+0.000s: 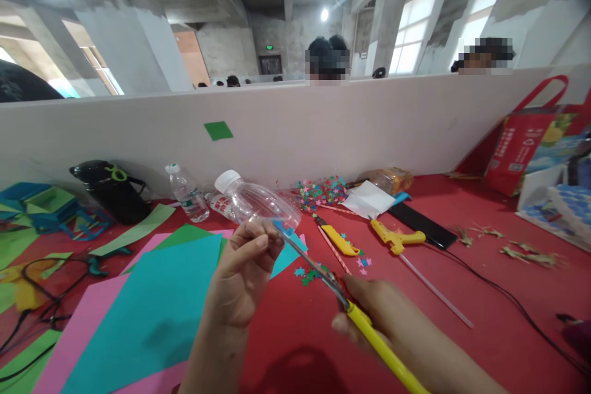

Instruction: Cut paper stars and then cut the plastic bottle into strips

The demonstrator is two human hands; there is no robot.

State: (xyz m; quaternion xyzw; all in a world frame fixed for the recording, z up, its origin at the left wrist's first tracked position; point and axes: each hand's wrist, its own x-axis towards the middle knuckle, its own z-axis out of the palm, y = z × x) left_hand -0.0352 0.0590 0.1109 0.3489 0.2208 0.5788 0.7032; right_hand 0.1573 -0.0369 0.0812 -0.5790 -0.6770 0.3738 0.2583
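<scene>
My left hand (252, 258) is raised over the table with its fingers pinched together, a small blue piece (281, 226) at its fingertips. In my right hand (369, 308) is a pair of scissors (339, 292) with yellow and red handles. The blades point up and left, with their tips beside the blue piece. Behind my left hand lies a large clear plastic bottle (263, 197). Blue sheets (170, 301) lie to the left of my left forearm, over pink and green ones.
A yellow glue gun (394, 237), a yellow cutter (339, 240), a black phone (422, 225) and star confetti (323, 191) lie beyond my right hand. At left stand a black bottle (111, 191) and a small water bottle (188, 197). A white partition (277, 135) runs behind; people's heads show above it.
</scene>
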